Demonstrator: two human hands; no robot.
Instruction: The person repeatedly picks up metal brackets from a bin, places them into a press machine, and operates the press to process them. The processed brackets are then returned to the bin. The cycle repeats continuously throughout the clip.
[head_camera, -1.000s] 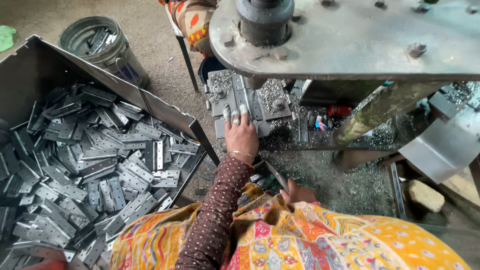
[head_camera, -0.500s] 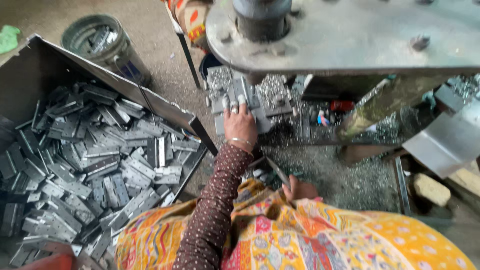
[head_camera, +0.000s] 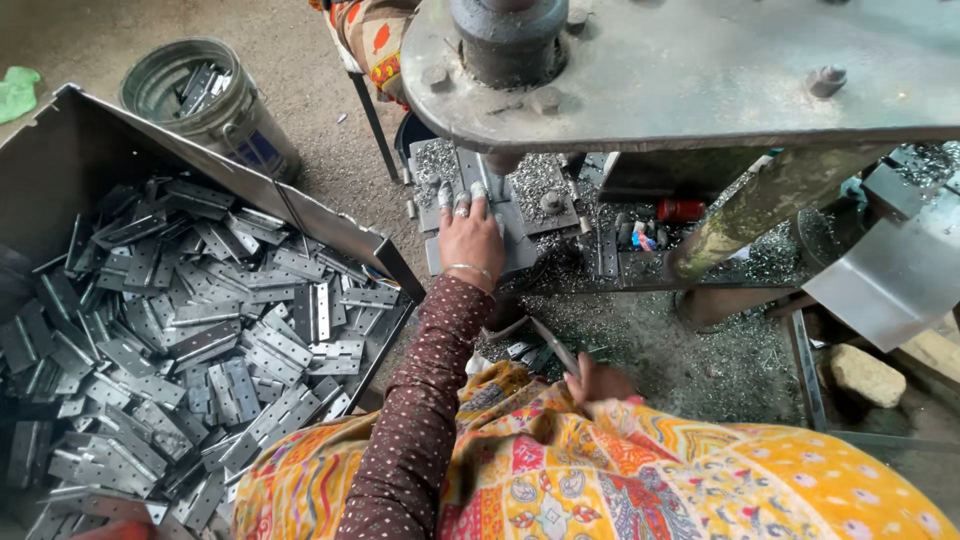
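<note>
flat grey metal hinge plate (head_camera: 478, 225) lies on the press bed, under the left hand (head_camera: 470, 238), fingers spread flat over it. thin metal strip (head_camera: 553, 345), tilted, pinched in the right hand (head_camera: 598, 382) near the lap.

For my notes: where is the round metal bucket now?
In the head view, the bucket stands upper left on the floor, just behind the big tray of hinges.

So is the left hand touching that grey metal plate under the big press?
Touching. The head view shows the left hand lying flat on the metal plate, fingers spread on it with no gap.
</note>
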